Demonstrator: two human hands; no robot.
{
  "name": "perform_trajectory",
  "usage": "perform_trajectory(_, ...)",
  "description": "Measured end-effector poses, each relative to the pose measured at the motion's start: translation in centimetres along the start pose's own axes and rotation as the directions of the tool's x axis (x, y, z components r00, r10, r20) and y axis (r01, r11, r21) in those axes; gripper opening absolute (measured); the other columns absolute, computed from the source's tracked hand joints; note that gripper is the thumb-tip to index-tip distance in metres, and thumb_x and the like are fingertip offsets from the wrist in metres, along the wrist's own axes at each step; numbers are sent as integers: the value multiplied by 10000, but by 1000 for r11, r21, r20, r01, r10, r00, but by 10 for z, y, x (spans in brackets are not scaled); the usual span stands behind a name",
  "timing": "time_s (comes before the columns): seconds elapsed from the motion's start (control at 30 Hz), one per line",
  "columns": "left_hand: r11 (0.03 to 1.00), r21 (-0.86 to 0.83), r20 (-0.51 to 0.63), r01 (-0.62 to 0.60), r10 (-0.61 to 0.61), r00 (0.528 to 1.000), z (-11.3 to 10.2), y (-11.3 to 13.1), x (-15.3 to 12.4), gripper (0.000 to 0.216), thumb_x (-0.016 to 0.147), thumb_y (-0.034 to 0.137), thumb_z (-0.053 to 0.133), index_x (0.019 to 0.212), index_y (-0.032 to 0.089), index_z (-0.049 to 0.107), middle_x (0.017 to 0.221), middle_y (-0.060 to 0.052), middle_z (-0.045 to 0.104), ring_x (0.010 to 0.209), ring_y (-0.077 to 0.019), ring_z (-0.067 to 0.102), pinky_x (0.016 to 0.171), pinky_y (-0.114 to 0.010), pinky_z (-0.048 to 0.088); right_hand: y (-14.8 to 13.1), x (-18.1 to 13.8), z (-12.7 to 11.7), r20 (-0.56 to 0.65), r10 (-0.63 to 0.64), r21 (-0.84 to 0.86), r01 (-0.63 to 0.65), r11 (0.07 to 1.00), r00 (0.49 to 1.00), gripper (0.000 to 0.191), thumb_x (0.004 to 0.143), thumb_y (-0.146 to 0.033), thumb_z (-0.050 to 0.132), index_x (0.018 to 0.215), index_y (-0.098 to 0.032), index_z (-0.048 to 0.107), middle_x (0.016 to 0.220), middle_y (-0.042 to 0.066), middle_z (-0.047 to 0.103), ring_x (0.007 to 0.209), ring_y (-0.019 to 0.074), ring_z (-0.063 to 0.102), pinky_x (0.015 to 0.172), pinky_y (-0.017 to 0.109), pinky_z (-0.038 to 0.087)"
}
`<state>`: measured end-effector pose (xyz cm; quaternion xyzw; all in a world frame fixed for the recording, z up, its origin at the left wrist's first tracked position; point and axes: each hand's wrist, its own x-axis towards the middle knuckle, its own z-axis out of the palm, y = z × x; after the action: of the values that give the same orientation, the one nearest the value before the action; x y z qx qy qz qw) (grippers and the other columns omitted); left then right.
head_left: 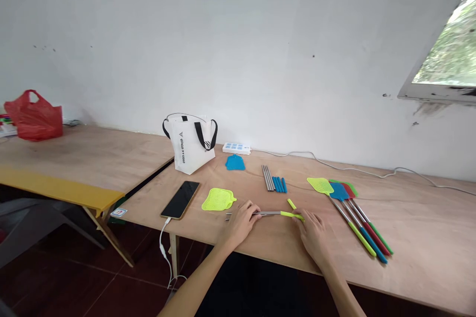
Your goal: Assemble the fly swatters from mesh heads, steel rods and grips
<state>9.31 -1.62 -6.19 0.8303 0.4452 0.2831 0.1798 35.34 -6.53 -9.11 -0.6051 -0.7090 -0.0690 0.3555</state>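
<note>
My left hand is closed on a thin metal rod just above the table; another rod end pokes out to its left. My right hand grips a yellow-green handle sleeve, which sits on the rod's right end. A second yellow-green sleeve lies beside the right fingers. Left of my hands is a yellow-green mesh fly swatter head. Farther back are a blue swatter head, several metal rods and several blue sleeves.
Assembled fly swatters in several colours lie on the right. A phone on a white cable, a white bag and a power strip stand around the left and back. A red plastic bag is on the neighbouring table.
</note>
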Motion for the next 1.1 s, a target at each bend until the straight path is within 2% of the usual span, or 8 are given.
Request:
perform_trajectory(0.13, 1000, -13, 10, -28, 29, 1000, -1, 0, 0, 111, 1011, 247, 570, 1009, 236, 681, 1046, -12, 651, 994, -189, 633, 879, -299, 468, 1, 1, 0, -7, -64, -3, 64, 998, 998, 299, 1032, -324, 391, 1119, -272, 672, 1015, 45, 737, 984, 217, 675, 979, 418, 449)
perform_trajectory(0.27, 994, -42, 19, -105, 106, 994, -1, 0, -1, 145, 1021, 273, 562, 1046, 252, 703, 1042, -8, 648, 999, -178, 627, 889, -292, 476, 3, 1, 2, 41, -108, 64, 105, 992, 993, 313, 1040, -350, 390, 1074, -271, 690, 1029, 64, 728, 979, 231, 665, 923, 407, 488)
perform_trajectory(0.43, 965, 30, 47, -262, 261, 964, 0, 2, -3, 187, 1030, 320, 552, 1077, 260, 723, 1018, -16, 668, 1027, -194, 606, 932, -326, 459, -2, 2, 3, 148, -262, 118, 246, 962, 954, 312, 1046, -368, 416, 1001, -277, 711, 988, 48, 720, 969, 221, 667, 933, 401, 492)
perform_trajectory(0.53, 957, 77, 53, -279, 276, 960, 1, 3, -3, 204, 1034, 335, 543, 1075, 264, 730, 1007, -15, 681, 1006, -195, 610, 923, -342, 449, -7, 2, 2, 165, -285, 117, 269, 956, 944, 296, 1047, -364, 424, 1034, -284, 709, 969, 35, 723, 949, 208, 669, 911, 384, 498)
perform_trajectory(0.7, 969, 146, 4, -198, 199, 980, 2, 5, -3, 203, 1054, 307, 499, 1106, 256, 689, 1045, -10, 681, 1016, -197, 614, 918, -356, 423, -9, 2, 0, 92, -228, 28, 227, 974, 969, 285, 1047, -322, 414, 1131, -282, 684, 1126, 43, 716, 1103, 214, 641, 998, 398, 444)
perform_trajectory(0.87, 989, 132, -40, -70, 76, 996, -4, 10, -3, 160, 1055, 285, 467, 1111, 248, 612, 1089, -16, 667, 1017, -210, 610, 922, -365, 412, 0, -3, 6, -11, -22, -90, 21, 996, 1000, 327, 1033, -344, 380, 1167, -276, 670, 1242, 73, 679, 1134, 248, 616, 961, 438, 451)
perform_trajectory(1.0, 985, 99, 25, -144, 142, 989, -7, 13, -5, 160, 1004, 380, 573, 966, 233, 623, 1044, -7, 656, 994, -206, 608, 912, -358, 401, 3, -5, 10, 22, 34, -118, -31, 992, 999, 341, 1018, -354, 377, 1130, -280, 691, 1216, 63, 701, 1116, 245, 634, 952, 444, 450)
perform_trajectory(1.1, 977, 99, 53, -188, 183, 982, -7, 14, -5, 153, 969, 374, 632, 946, 223, 636, 1079, -14, 651, 1053, -218, 597, 913, -362, 393, 2, -4, 9, 24, 56, -105, -54, 993, 998, 345, 1010, -332, 374, 1105, -276, 701, 1161, 57, 731, 1080, 240, 658, 924, 428, 461)
